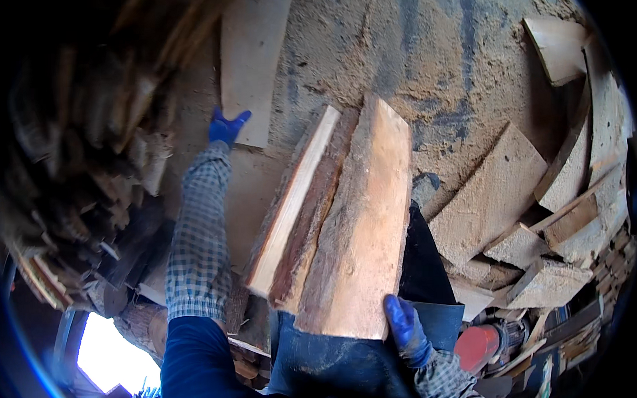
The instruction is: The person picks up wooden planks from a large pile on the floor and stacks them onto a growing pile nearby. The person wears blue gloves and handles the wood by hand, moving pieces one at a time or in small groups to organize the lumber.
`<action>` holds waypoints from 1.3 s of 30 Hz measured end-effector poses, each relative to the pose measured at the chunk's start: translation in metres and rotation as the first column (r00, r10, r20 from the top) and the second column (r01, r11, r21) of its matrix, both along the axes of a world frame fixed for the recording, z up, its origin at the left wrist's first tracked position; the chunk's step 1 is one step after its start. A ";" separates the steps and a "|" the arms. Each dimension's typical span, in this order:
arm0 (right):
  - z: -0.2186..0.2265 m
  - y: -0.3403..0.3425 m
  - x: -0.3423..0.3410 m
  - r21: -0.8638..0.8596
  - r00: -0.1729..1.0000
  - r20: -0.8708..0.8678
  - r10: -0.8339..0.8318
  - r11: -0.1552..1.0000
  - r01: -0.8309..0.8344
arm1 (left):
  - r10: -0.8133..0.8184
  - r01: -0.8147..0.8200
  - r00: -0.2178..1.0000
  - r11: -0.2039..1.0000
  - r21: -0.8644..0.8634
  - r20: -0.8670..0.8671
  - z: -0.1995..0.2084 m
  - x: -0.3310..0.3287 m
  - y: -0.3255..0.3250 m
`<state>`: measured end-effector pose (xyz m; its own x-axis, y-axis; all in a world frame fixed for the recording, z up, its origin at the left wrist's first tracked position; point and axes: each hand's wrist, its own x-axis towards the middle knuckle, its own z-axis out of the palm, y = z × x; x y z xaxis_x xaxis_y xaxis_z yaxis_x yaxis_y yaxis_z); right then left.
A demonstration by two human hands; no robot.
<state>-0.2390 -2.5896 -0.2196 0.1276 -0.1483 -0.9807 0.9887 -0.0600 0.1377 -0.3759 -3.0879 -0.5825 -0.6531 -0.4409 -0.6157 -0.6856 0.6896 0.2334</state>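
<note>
My left hand [228, 128], in a blue glove, reaches far out with thumb and fingers spread apart. It overlaps the near corner of a wide pale plank [253, 68]; whether it touches the plank I cannot tell. Close to my body is a bundle of rough boards: a wide bark-edged board [369, 246] on the right, and to its left a narrower piece [301, 192] with a pale sawn edge and bark along its sides. My right hand [409, 329], gloved in blue, grips the wide board at its near right corner, fingers along the edge.
Stacked split wood [113, 143] rises on the left. Loose boards [490, 193] lie heaped on the right, with a red round machine part [477, 348] near their lower end. Sawdust covers the floor [369, 50]. Bright light enters at a lower-left opening [117, 353].
</note>
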 end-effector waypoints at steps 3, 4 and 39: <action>-0.024 -0.021 -0.003 0.058 0.778 0.187 -0.600 0.797 0.601 | 0.064 -0.060 0.993 0.998 0.036 -0.103 -0.030 -0.019 0.017; -0.032 -0.028 -0.007 0.087 0.730 0.210 -0.651 0.756 0.649 | 0.151 -0.140 0.986 0.979 0.148 -0.066 -0.037 -0.022 0.047; -0.062 -0.042 0.054 -0.023 0.529 0.117 -0.841 0.530 0.848 | -0.693 0.638 0.313 0.660 0.396 0.649 0.347 -0.059 0.303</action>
<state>-0.1854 -2.6320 -0.2812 -0.0163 -0.2948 -0.9554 0.4662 -0.8475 0.2535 -0.4347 -2.7851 -0.2359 -0.0531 -0.0169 -0.9984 0.0611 0.9979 -0.0202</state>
